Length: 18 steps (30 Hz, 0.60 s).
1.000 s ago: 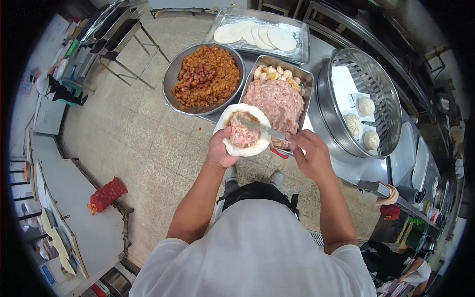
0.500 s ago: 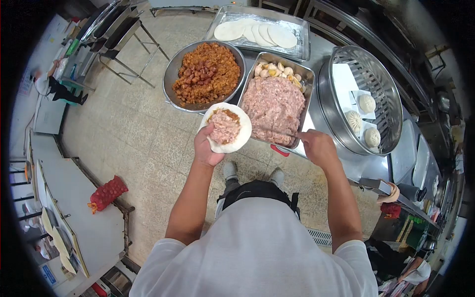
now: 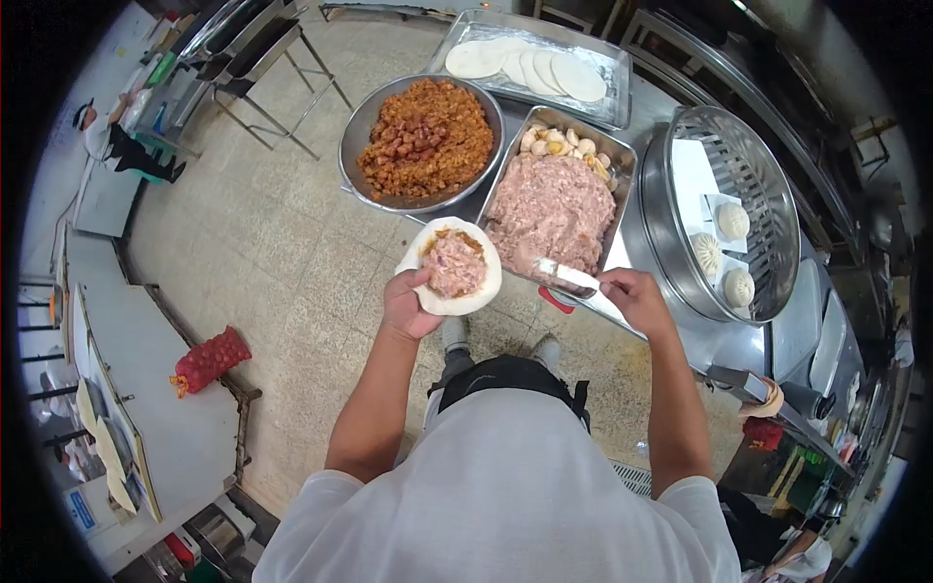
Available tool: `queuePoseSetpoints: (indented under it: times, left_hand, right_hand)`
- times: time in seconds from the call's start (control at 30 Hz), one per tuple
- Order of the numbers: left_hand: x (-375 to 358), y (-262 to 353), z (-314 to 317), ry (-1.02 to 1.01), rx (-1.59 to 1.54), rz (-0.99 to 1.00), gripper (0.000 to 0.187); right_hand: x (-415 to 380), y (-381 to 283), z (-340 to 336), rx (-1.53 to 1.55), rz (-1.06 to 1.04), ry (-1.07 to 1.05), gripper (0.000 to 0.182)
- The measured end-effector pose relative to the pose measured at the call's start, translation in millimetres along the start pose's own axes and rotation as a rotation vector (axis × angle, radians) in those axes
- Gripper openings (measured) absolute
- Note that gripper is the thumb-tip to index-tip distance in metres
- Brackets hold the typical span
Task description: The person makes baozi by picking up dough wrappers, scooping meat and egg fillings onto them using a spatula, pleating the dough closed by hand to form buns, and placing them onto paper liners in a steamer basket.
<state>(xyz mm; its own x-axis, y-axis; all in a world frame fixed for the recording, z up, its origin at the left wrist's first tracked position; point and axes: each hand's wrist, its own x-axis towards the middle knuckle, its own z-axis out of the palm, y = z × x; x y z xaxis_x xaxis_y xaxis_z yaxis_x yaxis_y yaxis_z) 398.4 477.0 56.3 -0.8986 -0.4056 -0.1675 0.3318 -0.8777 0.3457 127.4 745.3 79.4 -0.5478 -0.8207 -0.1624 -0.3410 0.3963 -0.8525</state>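
My left hand [image 3: 409, 306] holds up a round dough wrapper [image 3: 416, 255] from its left edge. Pink minced meat [image 3: 457, 267] with some orange-brown filling around it sits in the middle of the wrapper. My right hand [image 3: 636, 299] is closed on the end of a flat pale spatula [image 3: 575, 276], whose tip is at the near edge of the meat in a metal tray [image 3: 627, 185]. Beyond the wrapper stands a bowl [image 3: 348, 160] of orange-brown chunky filling [image 3: 425, 141]. Whitish-yellow pieces [image 3: 573, 146] lie at the tray's far end.
A flat tray [image 3: 622, 92] with several dough rounds [image 3: 578, 76] lies at the back. To the right, a steamer [image 3: 671, 282] holds three pleated buns [image 3: 707, 255] on paper. A red net sack [image 3: 212, 360] is at the left, and another person [image 3: 136, 146] stands farther off.
The spatula in my right hand has turned its pale flat side upward at the tray's near edge. The wrapper's rim has curled up more. The view has shifted slightly.
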Motion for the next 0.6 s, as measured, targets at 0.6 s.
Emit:
queuePoseSetpoints:
  times: [0.6]
  left_hand:
    - [49.6, 10.3, 32.6, -0.116, -0.074, -0.131, 0.066]
  right_hand:
    - [-25.2, -154.0, -6.2, -0.456, -0.303, 0.238, 0.024]
